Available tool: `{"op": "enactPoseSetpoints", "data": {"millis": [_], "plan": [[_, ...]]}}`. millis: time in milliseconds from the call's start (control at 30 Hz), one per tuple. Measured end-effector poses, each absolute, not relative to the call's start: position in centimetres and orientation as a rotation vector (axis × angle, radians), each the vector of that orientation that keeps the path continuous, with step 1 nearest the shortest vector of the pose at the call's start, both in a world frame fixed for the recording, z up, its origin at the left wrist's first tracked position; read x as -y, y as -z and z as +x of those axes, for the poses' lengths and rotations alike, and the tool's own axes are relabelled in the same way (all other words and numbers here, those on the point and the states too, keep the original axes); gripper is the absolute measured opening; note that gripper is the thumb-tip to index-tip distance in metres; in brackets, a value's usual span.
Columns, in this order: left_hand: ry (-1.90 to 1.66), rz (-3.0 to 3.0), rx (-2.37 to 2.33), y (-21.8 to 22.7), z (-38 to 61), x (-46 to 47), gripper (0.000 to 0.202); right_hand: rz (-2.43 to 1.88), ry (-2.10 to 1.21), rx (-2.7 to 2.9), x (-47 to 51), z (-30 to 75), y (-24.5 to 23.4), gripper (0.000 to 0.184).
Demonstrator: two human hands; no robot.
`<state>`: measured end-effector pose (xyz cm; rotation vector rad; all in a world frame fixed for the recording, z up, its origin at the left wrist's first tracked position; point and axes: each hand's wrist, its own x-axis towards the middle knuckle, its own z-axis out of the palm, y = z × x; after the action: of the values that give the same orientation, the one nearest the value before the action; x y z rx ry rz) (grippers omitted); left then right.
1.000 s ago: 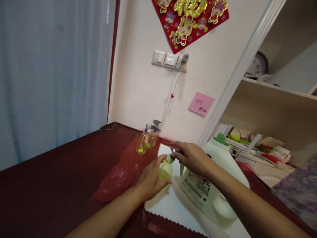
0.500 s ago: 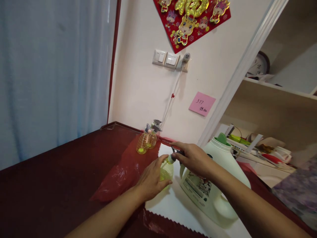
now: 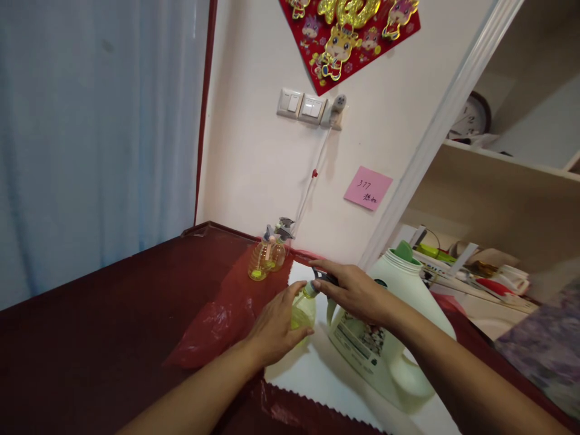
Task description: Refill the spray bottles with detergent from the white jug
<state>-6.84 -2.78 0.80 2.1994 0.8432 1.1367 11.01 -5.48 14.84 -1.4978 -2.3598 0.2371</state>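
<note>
A clear, rounded bottle [image 3: 304,315] with yellow-green liquid low inside is over the white sheet [image 3: 310,380], left of the pale green jug [image 3: 422,297]. A dark spray head [image 3: 327,278] tops its neck.

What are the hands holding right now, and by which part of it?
A spray bottle: the left hand holds its see-through body from the side, and the right hand grips the dark spray head on top.

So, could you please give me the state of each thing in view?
Spray bottle: part-filled, spray head at its neck
Left hand: wrapped around the spray bottle
Right hand: gripping the spray head
Jug: upright, uncapped
Two rear bottles: upright
Plug: plugged in
Wall switches: on or off, cannot tell
Curtain: hanging down
Red plastic: lying flat
</note>
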Motion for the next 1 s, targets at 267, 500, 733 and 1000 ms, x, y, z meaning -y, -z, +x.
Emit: {"op": "enactPoseSetpoints", "data": {"millis": [267, 500, 733, 1000], "plan": [[-1.120, 2.204, -0.857, -0.88, -6.91, 2.78, 0.082, -1.455, -0.284, 2.380, 5.36, 11.36, -14.83, 0.050], [-1.119, 2.204, -0.855, -1.17, -6.95, 2.91, 0.081, -1.449, -0.307, 2.385, 5.63, 11.27, -14.92, 0.052], [-1.154, 2.200, -0.819, -1.10, -6.83, 2.69, 0.081, -1.440, -0.299, 2.370, 5.42, 11.25, -14.66, 0.051], [-1.152, 2.203, -0.834, -0.96, -6.88, 2.69, 0.081, -1.462, -0.317, 2.337, 5.88, 10.67, -14.62, 0.051]]}}
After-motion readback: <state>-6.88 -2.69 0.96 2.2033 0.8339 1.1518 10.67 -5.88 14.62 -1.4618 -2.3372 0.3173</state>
